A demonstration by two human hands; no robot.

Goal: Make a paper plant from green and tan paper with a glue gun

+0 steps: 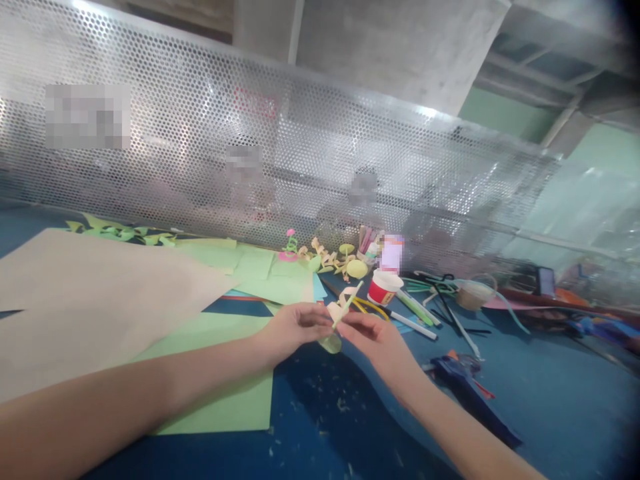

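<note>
Above the blue table, my left hand (295, 327) and my right hand (375, 335) meet, fingertips pinching a small paper craft piece (343, 310). It has a thin light green stem, tilted, with cream curled strips along it and a round green base (330, 344) below. My fingers cover part of the stem. Under my left forearm lies a light green paper sheet (225, 400). Just beyond my right hand stand a red and white paper cup (385, 287) and a white marker (414, 325).
Large beige sheets (100, 287) spread at left. Behind are several small paper crafts (325, 257) and green sheets (255, 263). At right lie a dark blue glue gun (470, 393) and a plastic cup (475, 293). A perforated metal screen (190, 133) borders the table; blurred people show through it.
</note>
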